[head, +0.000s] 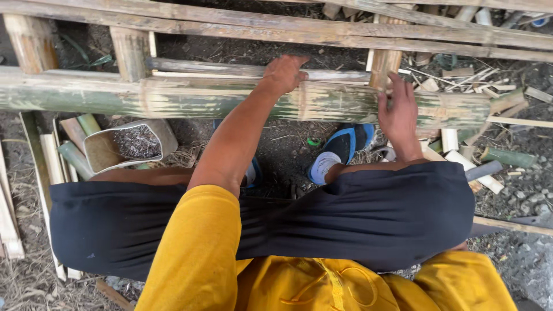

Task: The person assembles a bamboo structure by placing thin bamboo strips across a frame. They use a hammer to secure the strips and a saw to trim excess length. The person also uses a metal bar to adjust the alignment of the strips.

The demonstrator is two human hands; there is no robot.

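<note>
Both hands (397, 112) — flat on bamboo pole (230, 98)

Left hand (284, 74) is flat on top of the thick green bamboo pole (219, 99), palm down, fingers draped over its far edge. Right hand (398, 112) presses against the same pole further along, fingers spread upright on its near face (no tool in either hand). The pole lies crosswise over a frame of split bamboo slats (299, 27). Just below the pole, a blue sandal (341, 147) shows on dark soil. Below the pole's left stretch sits a bent grey container (128, 144) beside cut bamboo offcuts (69, 151).
</note>
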